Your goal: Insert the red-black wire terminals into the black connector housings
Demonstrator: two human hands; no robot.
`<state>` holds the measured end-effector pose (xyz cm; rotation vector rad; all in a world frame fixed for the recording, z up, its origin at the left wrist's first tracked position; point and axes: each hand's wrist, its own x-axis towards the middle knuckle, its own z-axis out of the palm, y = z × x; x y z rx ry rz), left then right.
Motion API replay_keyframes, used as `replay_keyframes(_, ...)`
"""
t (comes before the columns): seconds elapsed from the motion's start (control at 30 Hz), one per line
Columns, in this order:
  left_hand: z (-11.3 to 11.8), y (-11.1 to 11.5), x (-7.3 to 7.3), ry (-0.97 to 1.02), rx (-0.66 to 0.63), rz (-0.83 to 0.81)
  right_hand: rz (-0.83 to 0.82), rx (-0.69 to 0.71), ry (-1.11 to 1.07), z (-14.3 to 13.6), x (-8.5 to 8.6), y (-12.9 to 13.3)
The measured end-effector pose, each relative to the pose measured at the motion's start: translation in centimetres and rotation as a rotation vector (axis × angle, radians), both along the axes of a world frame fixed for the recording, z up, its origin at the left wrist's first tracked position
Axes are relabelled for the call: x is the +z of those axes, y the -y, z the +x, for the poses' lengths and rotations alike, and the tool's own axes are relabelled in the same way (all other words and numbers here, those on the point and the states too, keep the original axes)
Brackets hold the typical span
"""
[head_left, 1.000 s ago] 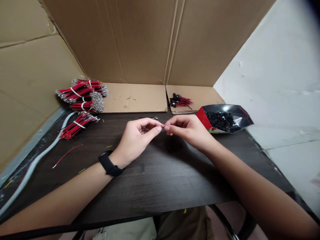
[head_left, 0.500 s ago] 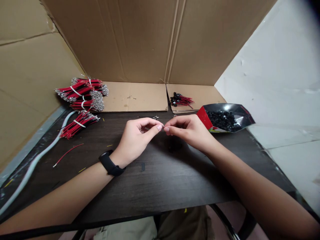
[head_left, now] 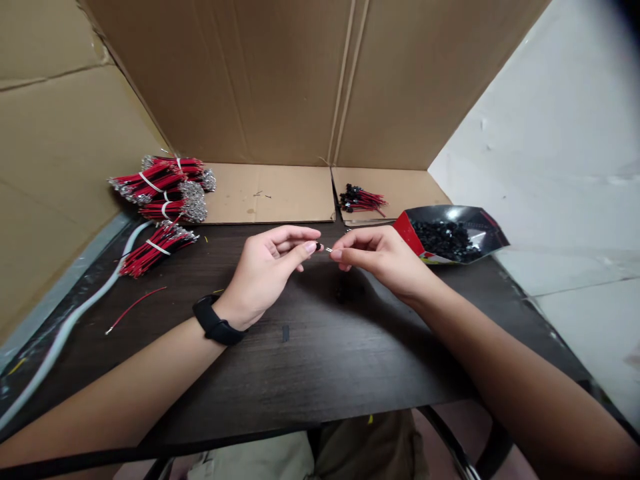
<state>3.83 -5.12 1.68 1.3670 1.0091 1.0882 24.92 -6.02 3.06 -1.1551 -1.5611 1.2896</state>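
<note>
Over the dark table, my left hand [head_left: 273, 270] pinches a small black connector [head_left: 319, 247] between thumb and fingers. Facing it, my right hand [head_left: 383, 260] grips a wire by its end, and the silvery metal terminal [head_left: 329, 250] points left at the connector. A small gap separates the two parts. Most of the wire is hidden by my right fingers. To the right stands an open box [head_left: 407, 235] of small black connectors [head_left: 445, 240]. Behind my hands, red and black wires with black connectors [head_left: 363, 200] lie in a pile on cardboard.
Tied bundles of red and black wires [head_left: 165, 187] are stacked at the left, with another bundle [head_left: 157, 250] in front. A loose red wire [head_left: 135, 308] and a white cable [head_left: 75, 320] lie nearby. Cardboard walls [head_left: 270, 80] rise behind the table [head_left: 310, 373].
My hands have moved slightly apart, so the black connector and the metal terminal now show between them. My left hand has shifted a little left and its fingers have spread somewhat.
</note>
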Motion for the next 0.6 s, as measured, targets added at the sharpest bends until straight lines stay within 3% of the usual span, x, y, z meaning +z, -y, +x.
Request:
replay_keyframes(0.2, 0.18, -0.03, -0.29, 0.014, -0.024, 0.006, -0.029, 0.008, -0.013, -0.23, 0.02, 0.02)
replay_keyframes(0.6, 0.01, -0.13, -0.75, 0.183, -0.128, -0.190, -0.057, 0.009, -0.043, -0.35, 0.27, 0.29)
